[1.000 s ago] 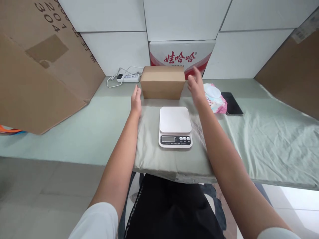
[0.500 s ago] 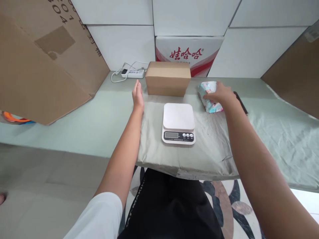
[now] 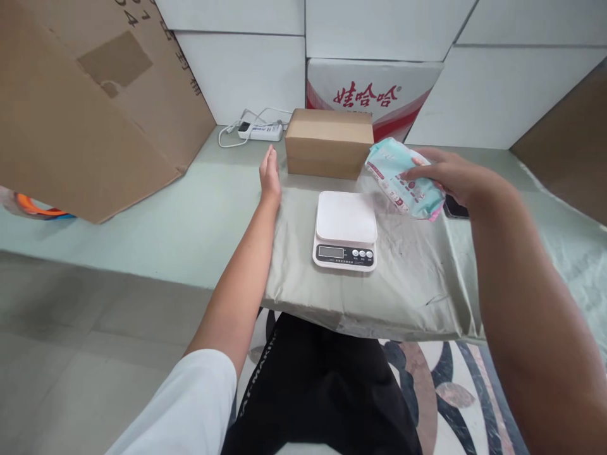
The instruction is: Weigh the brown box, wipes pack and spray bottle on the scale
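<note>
A wet wipes pack (image 3: 401, 180) is gripped in the right hand (image 3: 448, 174), held up just right of the kitchen scale (image 3: 346, 229). The left hand (image 3: 270, 177) is laid flat and relaxed on the desk (image 3: 165, 215), left of the scale, beside the cardboard box (image 3: 329, 143).

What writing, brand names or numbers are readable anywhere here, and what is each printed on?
"娃哈哈" in red: on the white carton behind the brown box.
"4" and one Chinese character, both cut off or partly legible: on the big cardboard sheet.
Pack of wipes in the right hand: print too blurred to read.
Kitchen scale display and button labels: too small.
Power strip label: too small.
</note>
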A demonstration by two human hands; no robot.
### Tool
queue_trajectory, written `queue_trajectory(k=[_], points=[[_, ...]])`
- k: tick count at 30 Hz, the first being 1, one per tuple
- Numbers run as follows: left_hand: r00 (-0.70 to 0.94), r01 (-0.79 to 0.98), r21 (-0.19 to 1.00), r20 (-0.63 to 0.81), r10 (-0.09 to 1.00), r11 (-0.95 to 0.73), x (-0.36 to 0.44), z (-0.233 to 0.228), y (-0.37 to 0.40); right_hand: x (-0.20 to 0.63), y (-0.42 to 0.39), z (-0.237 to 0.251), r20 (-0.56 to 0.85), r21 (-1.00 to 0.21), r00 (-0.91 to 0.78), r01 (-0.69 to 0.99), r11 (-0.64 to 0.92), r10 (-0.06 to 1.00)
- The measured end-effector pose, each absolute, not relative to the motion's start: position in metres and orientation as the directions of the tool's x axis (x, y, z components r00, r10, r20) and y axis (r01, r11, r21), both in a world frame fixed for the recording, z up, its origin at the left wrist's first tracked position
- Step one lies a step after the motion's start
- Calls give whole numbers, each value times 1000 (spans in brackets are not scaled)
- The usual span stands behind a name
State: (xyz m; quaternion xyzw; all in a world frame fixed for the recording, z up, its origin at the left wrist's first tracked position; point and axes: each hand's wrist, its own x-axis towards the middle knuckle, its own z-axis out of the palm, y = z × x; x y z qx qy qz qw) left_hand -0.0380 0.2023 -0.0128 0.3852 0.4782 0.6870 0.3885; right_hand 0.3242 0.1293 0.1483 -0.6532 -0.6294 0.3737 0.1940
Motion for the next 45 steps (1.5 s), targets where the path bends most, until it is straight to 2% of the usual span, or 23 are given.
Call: queue_trajectory(k=[2, 5, 9, 14, 18, 33, 35, 37, 41, 43, 45], points=[[-399, -158, 956, 167, 901, -247, -38, -13, 202, 309, 118, 156, -244, -759, -145, 644, -96, 959], [-396, -155, 952, 183, 900, -262, -38, -13, 200, 288, 111, 159, -148, -746, -302, 659, 94, 942], [-392, -161, 949, 189, 900, -270, -37, -12, 197, 266, 111, 150, -102, -632, -532, 687, 358, 841], [-396, -185, 946, 177, 901, -267, -36, -10, 195, 250, 103, 134, -15, -495, -695, 629, 599, 718], [-394, -198, 936, 195, 898, -290, -34, -11, 197, 249, 95, 130, -11, -422, -753, 600, 679, 658], [-419, -226, 923, 196, 886, -311, -36, -21, 215, 249, 91, 127, -13, -387, -718, 645, 659, 696], [-419, -212, 926, 203, 885, -313, -38, -21, 215, 252, 87, 131, 33, -422, -714, 625, 657, 700], [-416, -203, 928, 206, 885, -312, -39, -22, 214, 255, 83, 134, 138, -473, -684, 591, 654, 717], [-397, -205, 930, 204, 895, -303, -38, -20, 210, 265, 86, 131, 377, -588, -429, 573, 570, 821], [-389, -208, 930, 205, 898, -302, -37, -18, 207, 271, 95, 123, 420, -650, -261, 582, 489, 869], [-385, -211, 929, 206, 900, -303, -35, -16, 205, 280, 106, 112, 418, -700, -163, 570, 431, 894]])
